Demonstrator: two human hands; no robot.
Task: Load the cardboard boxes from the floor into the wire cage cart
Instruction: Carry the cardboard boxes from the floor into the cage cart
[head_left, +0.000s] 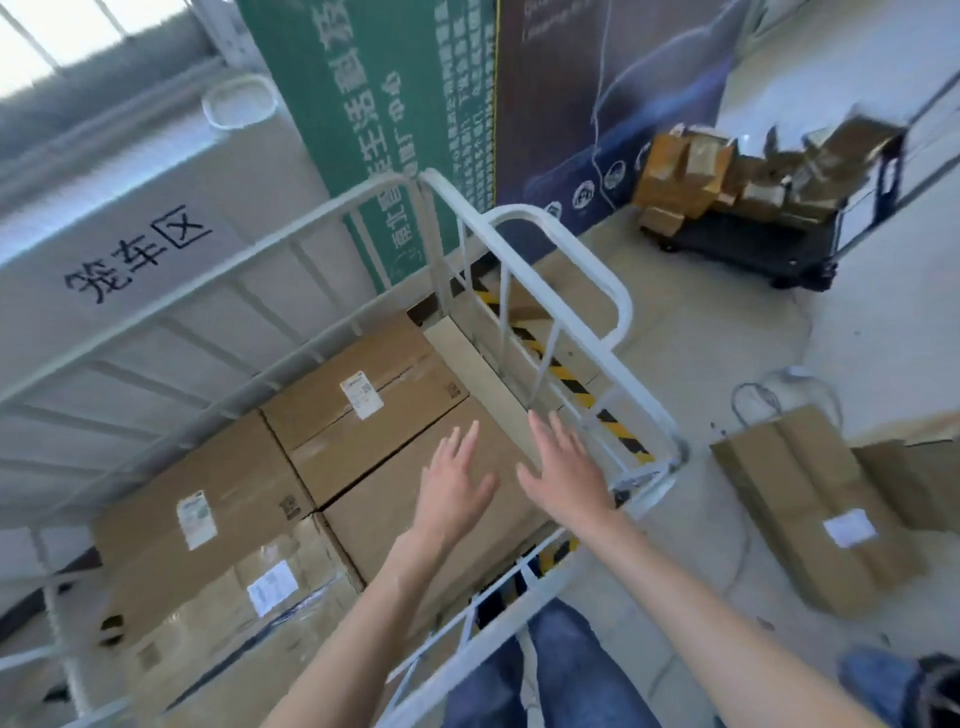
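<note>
Head view. White wire cage cart (623, 312) seen from above, the person standing at its near rail, jeans (571, 670) visible below.

Four cardboard boxes lie flat inside the cart, packed edge to edge:
- far right box (363, 400), white label on top
- near right box (395, 519), plain top
- far left box (208, 499), white label
- near left box (218, 603), white label, taped

Left hand (452, 483) and right hand (566, 467) both reach over the near right box, palms down, fingers straight and spread, gripping nothing. Cannot tell whether they touch the box top.

Outside the cart, on the floor to the right: one more labelled cardboard box (810, 509), well apart from both hands. Yellow-black hazard tape (571, 384) runs on the floor beside the cart. Farther back, a black trolley (753, 244) piled with small boxes.
</note>
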